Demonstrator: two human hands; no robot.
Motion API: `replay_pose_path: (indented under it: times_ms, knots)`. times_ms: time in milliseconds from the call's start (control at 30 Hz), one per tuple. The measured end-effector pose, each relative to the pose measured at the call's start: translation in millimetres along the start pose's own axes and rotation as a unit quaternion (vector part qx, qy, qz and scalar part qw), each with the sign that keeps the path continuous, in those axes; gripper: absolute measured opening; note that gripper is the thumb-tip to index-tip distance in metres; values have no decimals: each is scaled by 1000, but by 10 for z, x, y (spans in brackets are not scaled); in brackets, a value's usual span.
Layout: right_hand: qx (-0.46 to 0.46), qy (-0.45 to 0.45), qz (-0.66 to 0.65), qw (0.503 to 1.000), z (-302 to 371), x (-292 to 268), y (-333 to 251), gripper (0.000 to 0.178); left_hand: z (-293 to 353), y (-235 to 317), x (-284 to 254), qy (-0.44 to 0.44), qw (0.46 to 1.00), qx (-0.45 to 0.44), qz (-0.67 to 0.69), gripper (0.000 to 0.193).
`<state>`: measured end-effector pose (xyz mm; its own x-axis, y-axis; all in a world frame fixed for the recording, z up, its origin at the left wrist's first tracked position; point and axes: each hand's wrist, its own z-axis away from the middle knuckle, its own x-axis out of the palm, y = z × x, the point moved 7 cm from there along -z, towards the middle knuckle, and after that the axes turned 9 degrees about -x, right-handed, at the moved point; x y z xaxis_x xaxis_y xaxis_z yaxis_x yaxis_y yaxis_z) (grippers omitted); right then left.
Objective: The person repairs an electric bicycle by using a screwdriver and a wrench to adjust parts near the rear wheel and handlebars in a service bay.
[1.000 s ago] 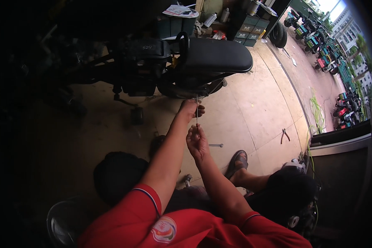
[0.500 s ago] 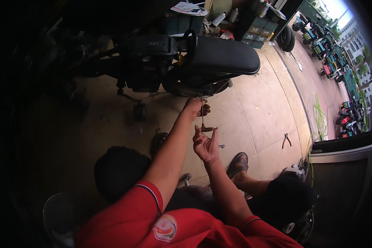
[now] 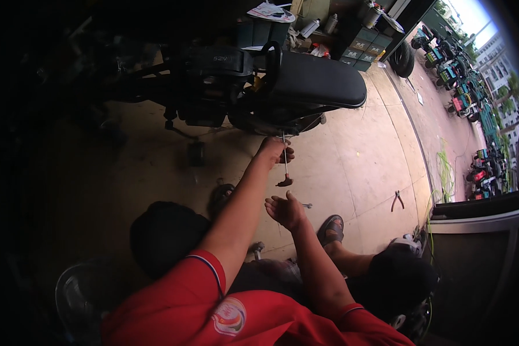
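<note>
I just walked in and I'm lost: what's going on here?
A person in a red shirt is at a black bike. The left hand has its grip closed around a T-handled tool, whose far end meets the bike below the seat. The right hand, its grip open, is near the tool's handle without touching it. Pliers lie on the floor.

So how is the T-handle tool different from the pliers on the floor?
The T-handle tool has one straight, thin shaft with a crossbar handle; the pliers have two handles spread apart. The left hand curls around the T-handle tool's shaft, while the pliers lie on the floor with no hand touching them. Both are hand tools.
</note>
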<state>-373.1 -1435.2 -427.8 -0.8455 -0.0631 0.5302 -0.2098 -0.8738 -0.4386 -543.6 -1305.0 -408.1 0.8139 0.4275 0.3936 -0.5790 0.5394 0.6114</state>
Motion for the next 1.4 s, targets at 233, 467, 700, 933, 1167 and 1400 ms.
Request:
replay_pose_path:
  times_ms: [233, 467, 700, 933, 1167, 1400]
  knots:
    - [-184, -54, -201, 961, -51, 330, -251, 38, 74, -22, 86, -9, 1000, -4, 17, 19]
    - [-423, 94, 395, 810, 276, 310, -580, 47, 17, 47, 11, 18, 1000, -8, -13, 18]
    - [30, -304, -408, 860, 209, 758, -265, 72, 12, -8, 46, -47, 995, 3, 90, 15]
    - [-548, 145, 338, 752, 196, 441, -657, 29, 14, 15, 76, -62, 996, 11, 69, 19]
    - [81, -24, -221, 972, 22, 188, 59, 42, -6, 1, 38, -34, 997, 17, 66, 19]
    - [-397, 58, 92, 911, 77, 308, -503, 24, 1, 33, 102, -42, 997, 21, 68, 18]
